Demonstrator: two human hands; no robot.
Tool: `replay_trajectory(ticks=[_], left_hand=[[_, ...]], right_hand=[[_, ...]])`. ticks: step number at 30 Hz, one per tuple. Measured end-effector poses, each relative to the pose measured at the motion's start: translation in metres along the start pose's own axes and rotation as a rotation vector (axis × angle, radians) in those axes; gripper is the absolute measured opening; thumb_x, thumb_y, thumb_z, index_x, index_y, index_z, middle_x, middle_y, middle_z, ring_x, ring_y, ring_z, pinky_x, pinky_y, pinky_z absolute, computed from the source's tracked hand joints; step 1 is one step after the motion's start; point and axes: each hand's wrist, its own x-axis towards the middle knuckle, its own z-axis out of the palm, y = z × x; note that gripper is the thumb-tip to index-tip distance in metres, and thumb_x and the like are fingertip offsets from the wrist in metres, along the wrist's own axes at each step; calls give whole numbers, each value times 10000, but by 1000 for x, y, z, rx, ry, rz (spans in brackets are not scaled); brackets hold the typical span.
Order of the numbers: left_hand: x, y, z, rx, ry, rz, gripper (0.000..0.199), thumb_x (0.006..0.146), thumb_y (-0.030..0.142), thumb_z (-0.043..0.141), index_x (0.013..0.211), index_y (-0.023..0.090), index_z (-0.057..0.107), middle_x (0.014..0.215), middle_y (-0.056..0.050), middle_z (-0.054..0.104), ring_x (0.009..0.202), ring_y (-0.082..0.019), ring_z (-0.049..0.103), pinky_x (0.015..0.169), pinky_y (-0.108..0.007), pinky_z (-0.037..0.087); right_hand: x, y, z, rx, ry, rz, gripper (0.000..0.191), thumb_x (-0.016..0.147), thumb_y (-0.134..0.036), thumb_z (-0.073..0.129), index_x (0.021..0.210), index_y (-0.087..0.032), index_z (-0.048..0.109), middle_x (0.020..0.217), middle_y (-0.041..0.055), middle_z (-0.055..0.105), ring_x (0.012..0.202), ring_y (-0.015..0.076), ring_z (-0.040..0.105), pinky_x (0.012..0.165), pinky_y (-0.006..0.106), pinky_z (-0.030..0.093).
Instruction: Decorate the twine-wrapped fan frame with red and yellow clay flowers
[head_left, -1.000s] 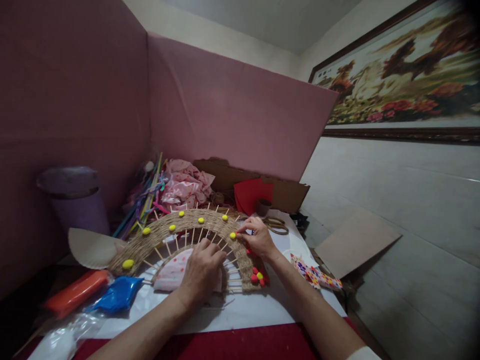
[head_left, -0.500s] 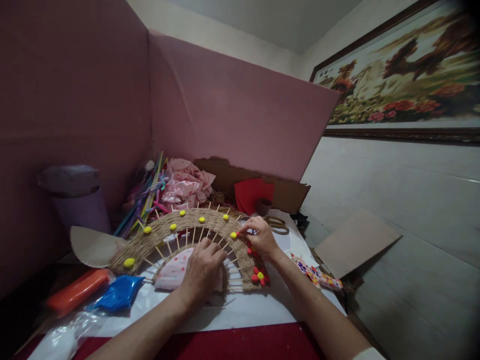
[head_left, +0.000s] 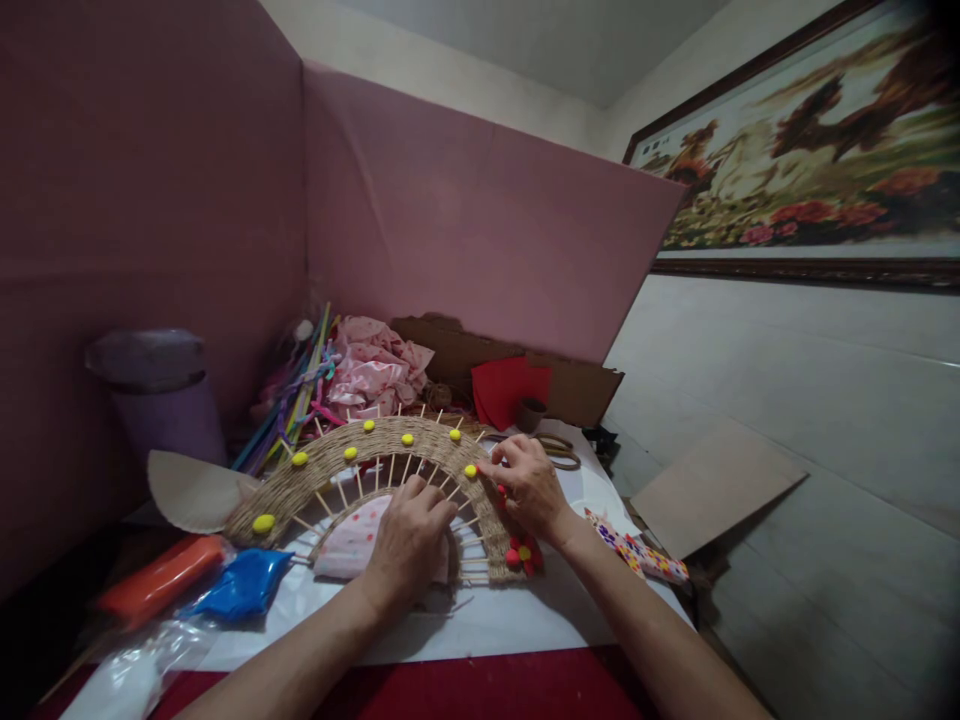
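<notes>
A half-round fan woven from twine over thin wooden sticks [head_left: 300, 492] lies in front of me, dotted with several yellow clay discs [head_left: 407, 440]. My left hand [head_left: 409, 535] bends its fingers over the sticks at the fan's inner edge, gripping it beside the pink spotted fabric piece [head_left: 349, 545]. At the fan's right side, my right hand [head_left: 529, 485] pinches a tiny red clay piece [head_left: 480, 468] against the woven band, right beside a yellow disc [head_left: 470, 471]. Below that hand sits a red clay flower with a yellow centre [head_left: 525, 553]. More red pieces are partly hidden by the hand.
Packets of orange clay [head_left: 161, 580] and blue clay [head_left: 244, 585] lie at left, near a lilac bin [head_left: 169, 420]. Behind the fan are crumpled pink fabric [head_left: 379, 370], red paper [head_left: 510, 390] and scissors [head_left: 562, 452]. A pink partition [head_left: 465, 220] stands at the back.
The right hand stays at the same yellow disc, its fingers slightly shifted and pressed closer to the band. The whole view has moved a little; the left hand keeps its place.
</notes>
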Motion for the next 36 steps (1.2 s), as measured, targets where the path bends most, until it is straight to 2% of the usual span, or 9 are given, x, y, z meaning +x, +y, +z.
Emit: replay_trajectory(ticks=[4,16,23,29,32,36], left_hand=[[0,-1,0,-4,7,8,113,818,125,549,795,174,648,779,-53,621,800,-210,466,703,-347,403],[0,1,-1,-15,15,16,141,794,74,544,785,167,648,773,-59,626,789,-211,463,698,-342,403],[0,0,-1,-14,9,10,105,809,115,557,774,163,644,781,-58,627,795,-211,461,699,-344,400],[0,1,-2,-42,36,25,143,821,100,526,774,163,645,772,-61,626,788,-210,461,690,-345,403],[0,0,0,-99,63,31,178,827,79,492,787,159,646,758,-62,624,779,-208,465,679,-342,411],[-3,-7,6,-276,159,2,293,779,-9,427,893,154,642,735,-58,622,755,-199,476,658,-335,421]], right_hand=[[1,-3,-4,-77,-64,-30,371,698,-68,608,1016,-254,653,929,53,572,912,219,413,769,347,291],[-2,-4,-5,-114,-38,-57,267,777,-163,592,1020,-259,644,890,59,595,854,225,425,718,349,295],[-4,-4,-3,-76,2,-4,301,764,-128,589,1040,-234,641,897,65,588,875,223,423,738,347,306],[-4,-6,-2,-49,0,-23,299,766,-112,567,1017,-248,656,867,66,590,846,221,428,710,340,314],[-5,-8,-6,-29,34,27,352,733,-77,556,1040,-218,654,877,75,596,862,230,432,721,348,329],[-8,-16,-11,74,152,126,434,670,-16,529,1030,-212,671,882,72,595,873,233,447,751,363,357]])
